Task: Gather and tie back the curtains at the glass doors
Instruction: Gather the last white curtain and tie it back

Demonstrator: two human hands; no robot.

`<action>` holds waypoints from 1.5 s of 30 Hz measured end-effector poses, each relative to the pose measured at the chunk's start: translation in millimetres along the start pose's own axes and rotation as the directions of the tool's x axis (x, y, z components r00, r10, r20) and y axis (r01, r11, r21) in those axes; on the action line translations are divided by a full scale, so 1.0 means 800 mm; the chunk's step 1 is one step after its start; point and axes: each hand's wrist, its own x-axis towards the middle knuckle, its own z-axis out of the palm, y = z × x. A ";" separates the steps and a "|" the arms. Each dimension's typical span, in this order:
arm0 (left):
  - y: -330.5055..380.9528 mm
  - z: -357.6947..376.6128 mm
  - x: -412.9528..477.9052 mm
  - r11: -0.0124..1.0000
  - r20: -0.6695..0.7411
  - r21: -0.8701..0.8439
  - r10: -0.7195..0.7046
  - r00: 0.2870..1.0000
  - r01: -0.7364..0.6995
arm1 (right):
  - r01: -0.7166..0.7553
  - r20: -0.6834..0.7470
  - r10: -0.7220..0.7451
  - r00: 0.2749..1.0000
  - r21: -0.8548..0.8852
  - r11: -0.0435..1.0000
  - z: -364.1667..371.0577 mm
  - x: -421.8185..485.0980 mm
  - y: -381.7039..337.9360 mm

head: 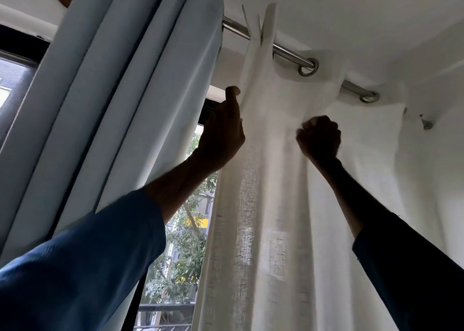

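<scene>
A white sheer curtain (276,170) hangs by metal eyelets from a steel curtain rod (288,53) overhead. My left hand (223,132) is raised and pinches the curtain's left edge near the top. My right hand (319,138) is clenched in a fist around a fold of the same curtain a little to the right. A pale blue curtain (120,100) hangs bunched in folds to the left, apart from both hands. Both arms wear blue sleeves.
Between the two curtains a strip of glass door (185,230) shows trees and a balcony railing (165,308) outside. The white ceiling (351,9) is close above the rod. A rod bracket (426,123) sticks out of the wall at the right.
</scene>
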 end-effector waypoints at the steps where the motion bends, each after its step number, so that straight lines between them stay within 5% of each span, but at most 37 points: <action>1: 0.002 -0.001 0.000 1.000 -0.019 -0.018 0.001 1.000 -0.001 | 0.094 -0.003 -0.094 0.996 0.019 0.995 0.000 -0.001 -0.024; 6: 0.002 0.008 -0.001 0.998 -0.044 -0.002 0.055 0.998 -0.055 | 0.357 -0.053 -0.357 0.933 0.274 0.893 0.005 -0.023 -0.120; 19: -0.013 0.054 -0.006 1.000 0.317 -0.012 -0.001 0.948 0.005 | 0.066 -0.034 -0.057 0.998 0.538 0.841 0.016 -0.078 -0.042; 27: 0.034 0.056 0.002 0.951 0.573 -0.108 -0.178 0.800 0.290 | 0.189 -0.034 -0.202 0.979 0.527 0.829 -0.007 -0.093 -0.029; 30: 0.046 0.054 0.001 0.794 0.600 -0.244 -0.327 0.730 0.557 | 0.229 -0.023 -0.252 0.968 0.504 0.833 -0.012 -0.090 -0.024; 36: 0.060 0.052 -0.001 0.619 0.566 -0.386 -0.426 0.706 0.684 | 0.242 0.088 -0.326 0.941 0.496 0.834 -0.026 -0.079 -0.001; 43: 0.059 0.070 0.007 0.800 0.516 -0.232 -0.381 0.767 0.553 | 0.257 0.242 -0.427 0.871 0.517 0.817 -0.028 -0.082 0.015; 45: 0.052 0.074 0.009 0.824 0.518 -0.196 -0.373 0.770 0.531 | 0.216 0.220 -0.363 0.906 0.498 0.840 -0.025 -0.072 0.039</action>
